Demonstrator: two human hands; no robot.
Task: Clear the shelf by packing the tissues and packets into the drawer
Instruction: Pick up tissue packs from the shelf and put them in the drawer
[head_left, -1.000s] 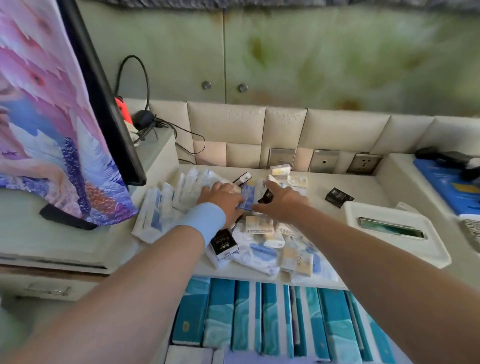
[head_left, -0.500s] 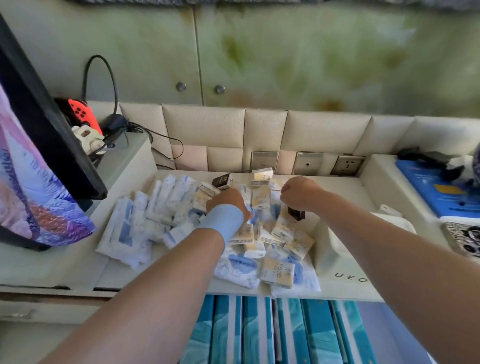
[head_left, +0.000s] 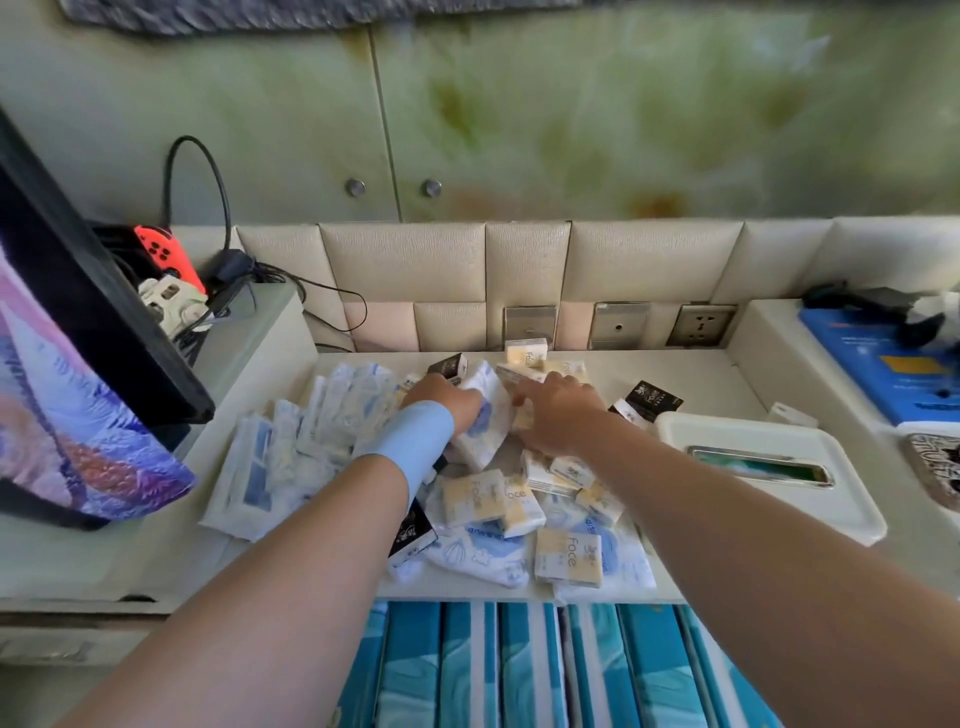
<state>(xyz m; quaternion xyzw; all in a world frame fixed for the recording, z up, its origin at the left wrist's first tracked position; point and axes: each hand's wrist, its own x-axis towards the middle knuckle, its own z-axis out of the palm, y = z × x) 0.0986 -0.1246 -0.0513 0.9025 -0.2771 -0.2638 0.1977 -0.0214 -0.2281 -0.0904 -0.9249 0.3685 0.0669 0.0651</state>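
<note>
A heap of small tissue packets covers the white shelf (head_left: 701, 379): yellow "Face" packets (head_left: 569, 558), black packets (head_left: 649, 399) and flat white-and-blue packs (head_left: 291, 457). My left hand (head_left: 441, 402), with a pale blue wristband, grips a white-and-blue tissue packet (head_left: 485, 423) tilted up at the middle of the heap. Right beside it my right hand (head_left: 556, 410) lies on the heap with fingers stretched toward that packet, touching it. Below the shelf's front edge the open drawer (head_left: 519, 670) shows upright teal tissue packs in rows.
A white tissue box (head_left: 769, 467) stands on the shelf's right part. A screen with a colourful picture (head_left: 78, 374) leans at the left, with a red game controller (head_left: 166, 254) and cables behind it. Wall sockets (head_left: 701, 325) line the padded back wall.
My left hand has taken hold of a white-and-blue packet and tipped it up. My right hand has opened from a fist and reached left onto the heap. The view has shifted slightly.
</note>
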